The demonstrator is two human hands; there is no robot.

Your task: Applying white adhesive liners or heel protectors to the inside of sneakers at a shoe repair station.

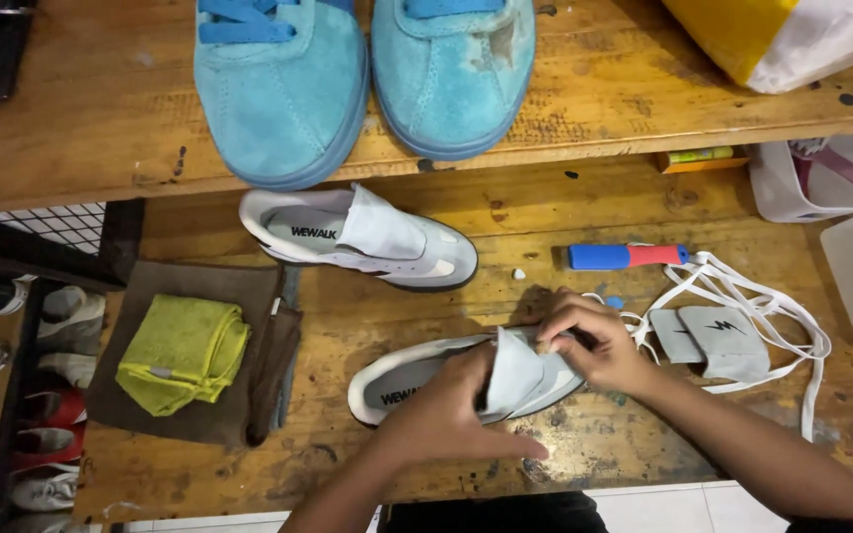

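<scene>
Holding grey shoe point(417, 380), laces point(742, 296) beside — cloth point(182, 352) left

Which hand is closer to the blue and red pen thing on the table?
The right hand. It sits just below the blue and red tool, at the toe of the pale shoe. The left hand is lower and further left, resting on the shoe's middle.

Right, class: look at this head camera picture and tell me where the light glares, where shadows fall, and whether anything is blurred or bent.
Head view: light glares softly off the worn varnish of the bench near its front edge; the hands cast a dim shadow behind the grey shoe; the left hand looks slightly soft, the right hand sharper; the shelf edge bows a little from the wide lens.
</scene>
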